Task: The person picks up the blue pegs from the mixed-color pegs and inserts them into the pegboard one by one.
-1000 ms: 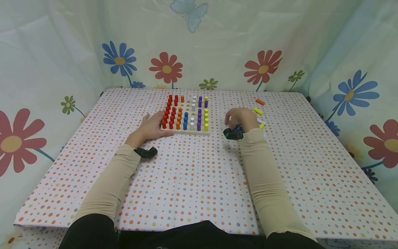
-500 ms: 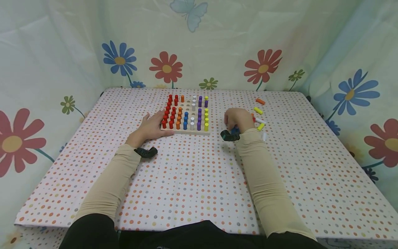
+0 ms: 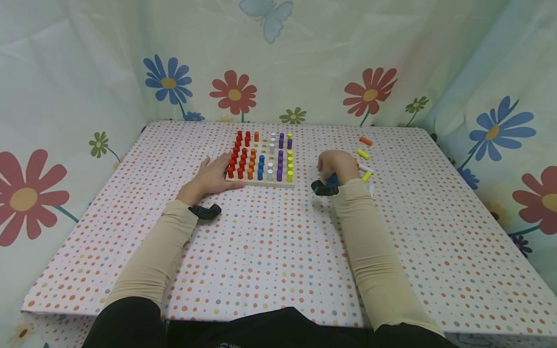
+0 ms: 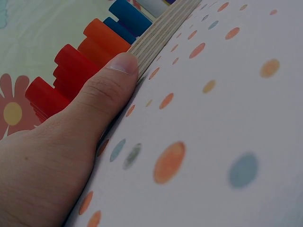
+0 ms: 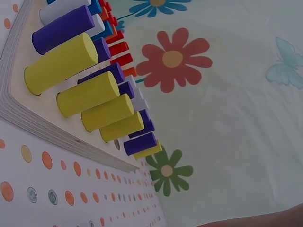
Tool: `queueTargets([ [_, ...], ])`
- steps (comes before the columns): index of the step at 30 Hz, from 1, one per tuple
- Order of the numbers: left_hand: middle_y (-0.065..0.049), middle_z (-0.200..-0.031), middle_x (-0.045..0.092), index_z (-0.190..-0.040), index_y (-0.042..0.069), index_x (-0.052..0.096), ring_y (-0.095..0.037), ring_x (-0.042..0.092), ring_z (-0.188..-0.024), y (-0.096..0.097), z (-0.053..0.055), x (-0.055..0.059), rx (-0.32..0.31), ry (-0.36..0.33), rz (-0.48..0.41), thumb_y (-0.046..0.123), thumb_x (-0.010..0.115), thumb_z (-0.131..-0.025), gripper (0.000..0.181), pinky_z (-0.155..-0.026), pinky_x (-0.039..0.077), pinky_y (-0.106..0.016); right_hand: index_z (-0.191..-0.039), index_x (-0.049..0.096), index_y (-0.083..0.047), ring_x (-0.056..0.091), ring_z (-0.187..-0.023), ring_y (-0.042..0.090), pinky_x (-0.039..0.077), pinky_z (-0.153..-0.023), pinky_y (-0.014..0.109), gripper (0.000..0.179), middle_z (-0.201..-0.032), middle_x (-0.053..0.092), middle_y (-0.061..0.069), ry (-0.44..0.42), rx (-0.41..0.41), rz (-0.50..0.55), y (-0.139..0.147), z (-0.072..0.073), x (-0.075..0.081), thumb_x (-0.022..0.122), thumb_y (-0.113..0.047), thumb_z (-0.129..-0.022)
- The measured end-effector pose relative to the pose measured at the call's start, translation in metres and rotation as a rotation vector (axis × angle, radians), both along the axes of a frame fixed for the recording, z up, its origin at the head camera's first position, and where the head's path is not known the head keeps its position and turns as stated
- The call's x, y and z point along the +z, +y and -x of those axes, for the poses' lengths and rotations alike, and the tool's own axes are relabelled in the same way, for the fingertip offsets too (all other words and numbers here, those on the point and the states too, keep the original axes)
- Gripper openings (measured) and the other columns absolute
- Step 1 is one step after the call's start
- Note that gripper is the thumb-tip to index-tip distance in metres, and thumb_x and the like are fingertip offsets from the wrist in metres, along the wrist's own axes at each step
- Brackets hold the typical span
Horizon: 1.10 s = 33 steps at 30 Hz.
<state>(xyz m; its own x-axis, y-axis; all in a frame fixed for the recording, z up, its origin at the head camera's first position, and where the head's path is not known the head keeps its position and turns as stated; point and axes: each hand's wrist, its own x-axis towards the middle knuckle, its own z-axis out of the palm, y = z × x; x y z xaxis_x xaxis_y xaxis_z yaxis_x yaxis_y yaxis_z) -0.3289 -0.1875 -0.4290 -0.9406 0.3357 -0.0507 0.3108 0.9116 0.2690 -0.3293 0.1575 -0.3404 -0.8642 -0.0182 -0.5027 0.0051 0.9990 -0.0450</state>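
Your left hand (image 3: 212,177) rests spread against the left corner of the pegboard (image 3: 283,184), thumb along the near edge, gripping no peg; the board lies flat on the dotted cloth (image 3: 261,251). Because your touch is at that one corner, a push on the far side could swing the board. Your fingers also lie close to the red pegs (image 3: 230,172), so a slip could tip one. Your right hand (image 3: 338,165) hangs with bent fingers between the board and the loose pegs; you cannot tell here whether it pinches anything. Its wrist and sleeve are just beside the white peg (image 3: 364,168) and the near yellow peg (image 3: 367,176): a careless sideways sweep might roll them, and white on pale cloth is easily overlooked.
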Motion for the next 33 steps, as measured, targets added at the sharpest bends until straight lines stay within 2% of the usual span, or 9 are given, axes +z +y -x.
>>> queueTargets([
  [7, -0.008, -0.160, 0.014, -0.154, 0.013, 0.006, -0.025, 0.013, -0.148, -0.0005, 0.0009, -0.0018, 0.006, 0.001, 0.001, 0.093, 0.040, -0.064, 0.125, -0.116, -0.002, -0.056, -0.113, 0.061, -0.012, 0.049, -0.097, 0.026, 0.045, -0.080, 0.040, 0.030, -0.120, 0.055, 0.011, -0.019, -0.018, 0.027, 0.0003, 0.0020, 0.0014, 0.067, -0.011, -0.084],
  [11, -0.009, -0.160, 0.014, -0.154, 0.011, 0.010, -0.026, 0.013, -0.148, -0.0010, 0.0007, -0.0028, 0.009, -0.008, -0.006, 0.093, 0.041, -0.063, 0.126, -0.116, -0.002, -0.056, -0.110, 0.064, -0.011, 0.051, -0.090, 0.024, 0.044, -0.072, 0.034, 0.027, -0.115, 0.057, 0.011, 0.019, -0.019, 0.057, 0.0013, 0.0024, -0.0003, 0.068, -0.009, -0.083],
  [18, -0.008, -0.160, 0.015, -0.154, 0.014, 0.004, -0.026, 0.014, -0.148, 0.0000, -0.0010, 0.0011, 0.002, 0.003, -0.003, 0.092, 0.042, -0.065, 0.125, -0.116, -0.001, -0.057, -0.107, 0.065, -0.008, 0.055, -0.081, 0.021, 0.044, -0.062, 0.027, 0.020, -0.113, 0.059, 0.013, 0.081, -0.036, 0.110, 0.0024, 0.0052, -0.0044, 0.058, -0.006, -0.089],
  [22, -0.007, -0.160, 0.015, -0.154, 0.014, 0.006, -0.025, 0.014, -0.148, 0.0011, 0.0002, 0.0022, -0.004, 0.008, -0.002, 0.092, 0.042, -0.065, 0.124, -0.116, -0.001, -0.057, -0.108, 0.066, -0.006, 0.059, -0.080, 0.020, 0.047, -0.063, 0.027, 0.020, -0.113, 0.060, 0.014, 0.102, -0.026, 0.123, 0.0033, 0.0065, -0.0061, 0.054, -0.004, -0.092],
  [26, -0.007, -0.160, 0.015, -0.155, 0.014, 0.005, -0.024, 0.013, -0.148, 0.0015, 0.0013, 0.0018, -0.005, 0.006, 0.000, 0.092, 0.041, -0.064, 0.124, -0.116, -0.002, -0.056, -0.107, 0.065, -0.006, 0.057, -0.082, 0.021, 0.046, -0.066, 0.029, 0.019, -0.106, 0.060, 0.013, 0.114, -0.006, 0.131, 0.0027, 0.0061, -0.0065, 0.052, -0.005, -0.092],
  [29, -0.007, -0.160, 0.015, -0.154, 0.014, 0.006, -0.024, 0.013, -0.148, 0.0015, 0.0013, 0.0017, -0.006, 0.002, 0.001, 0.092, 0.041, -0.064, 0.124, -0.116, -0.002, -0.056, -0.110, 0.063, -0.008, 0.054, -0.085, 0.022, 0.044, -0.069, 0.032, 0.021, -0.103, 0.059, 0.011, 0.090, -0.003, 0.121, 0.0013, 0.0072, -0.0067, 0.053, -0.005, -0.091],
  [33, -0.008, -0.160, 0.016, -0.154, 0.012, 0.009, -0.026, 0.014, -0.148, 0.0009, 0.0000, 0.0005, -0.001, 0.001, 0.000, 0.092, 0.041, -0.065, 0.125, -0.116, -0.002, -0.057, -0.114, 0.061, -0.013, 0.050, -0.089, 0.024, 0.043, -0.070, 0.035, 0.026, -0.108, 0.057, 0.010, 0.047, -0.030, 0.102, -0.0008, 0.0083, -0.0071, 0.053, -0.006, -0.091],
])
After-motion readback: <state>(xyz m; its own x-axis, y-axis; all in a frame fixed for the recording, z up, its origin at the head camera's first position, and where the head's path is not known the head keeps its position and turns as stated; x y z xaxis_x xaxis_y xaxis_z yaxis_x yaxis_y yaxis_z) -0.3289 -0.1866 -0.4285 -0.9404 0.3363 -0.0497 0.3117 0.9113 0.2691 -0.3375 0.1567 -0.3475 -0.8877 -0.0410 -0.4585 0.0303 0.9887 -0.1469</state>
